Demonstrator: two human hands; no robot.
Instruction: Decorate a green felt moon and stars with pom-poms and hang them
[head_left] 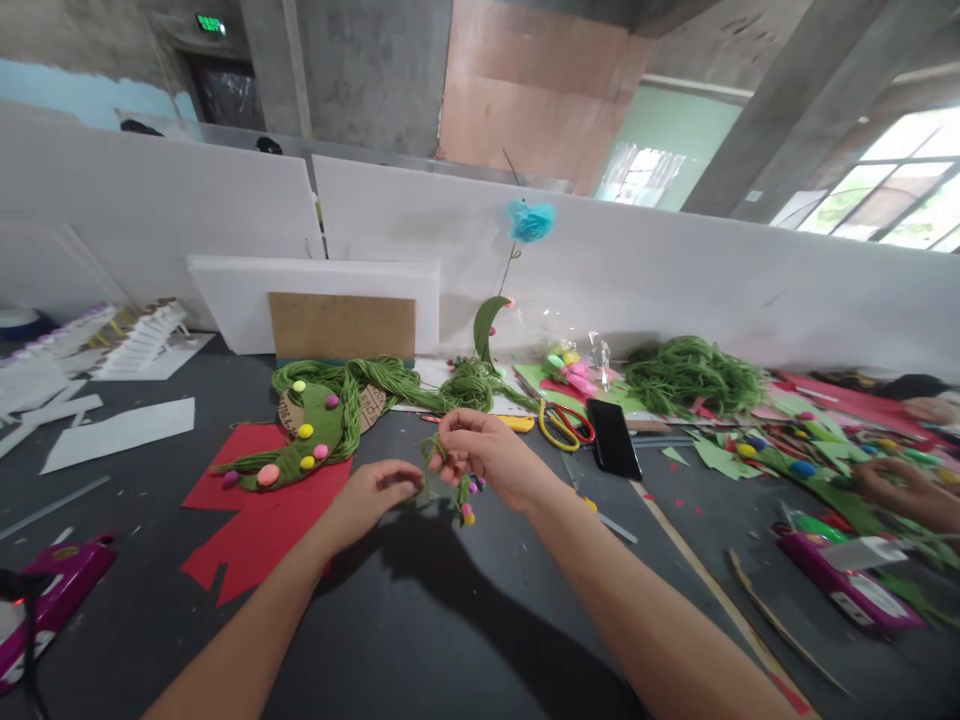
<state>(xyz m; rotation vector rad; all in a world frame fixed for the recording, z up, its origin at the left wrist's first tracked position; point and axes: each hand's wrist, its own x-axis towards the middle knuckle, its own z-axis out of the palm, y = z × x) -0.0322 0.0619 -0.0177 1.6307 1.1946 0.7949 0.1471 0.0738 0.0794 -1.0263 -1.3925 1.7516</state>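
Pinching one green yarn sprig (450, 485) between both hands, left hand (371, 500), right hand (491, 455), fingers clenched on it.

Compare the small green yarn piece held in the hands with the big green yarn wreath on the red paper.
The small green yarn piece is held above the table between the left hand and right hand; the big green yarn wreath lies flat on the red paper. The held piece is far smaller, with tinier pom-poms. Both are green yarn with coloured pom-poms.

red paper sheet (247, 525) under green yarn wreath (315, 425), black phone (613, 438) beside yellow-red scissors (564, 424), loose green yarn pile (694, 375), blue paper flower (529, 221) upright, magenta box (851, 580) right.
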